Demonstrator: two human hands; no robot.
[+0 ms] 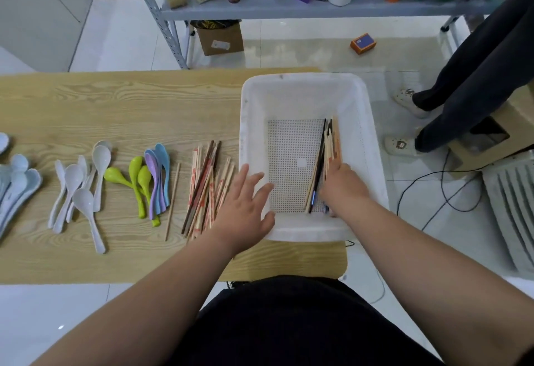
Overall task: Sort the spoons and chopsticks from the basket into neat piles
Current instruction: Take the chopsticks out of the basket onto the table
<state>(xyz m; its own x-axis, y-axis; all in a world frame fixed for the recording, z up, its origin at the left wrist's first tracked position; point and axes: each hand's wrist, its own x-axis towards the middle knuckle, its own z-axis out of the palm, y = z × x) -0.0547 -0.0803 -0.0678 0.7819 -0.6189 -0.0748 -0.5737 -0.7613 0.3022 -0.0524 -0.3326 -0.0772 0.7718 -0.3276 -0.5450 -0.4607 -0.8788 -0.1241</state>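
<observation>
A white plastic basket (303, 85) sits at the table's right end. Several chopsticks (328, 149), wooden and dark, lie along its right side. My right hand (342, 185) is down in the basket, its fingers curled around the near ends of those chopsticks. My left hand (245, 206) hovers open over the basket's left rim, fingers spread. On the table to the left lies a pile of chopsticks (206, 186), with one single wooden chopstick (172, 201) beside it. Further left lie coloured spoons (150, 180) in green, purple and blue, then white spoons (81, 189).
Pale blue spoons (17, 183) lie at the table's far left edge. A metal shelf (289, 4) with boxes and bottles stands behind the table. A person's legs (476, 76) are at the right, with cables (433, 192) and an orange box (362, 43) on the floor.
</observation>
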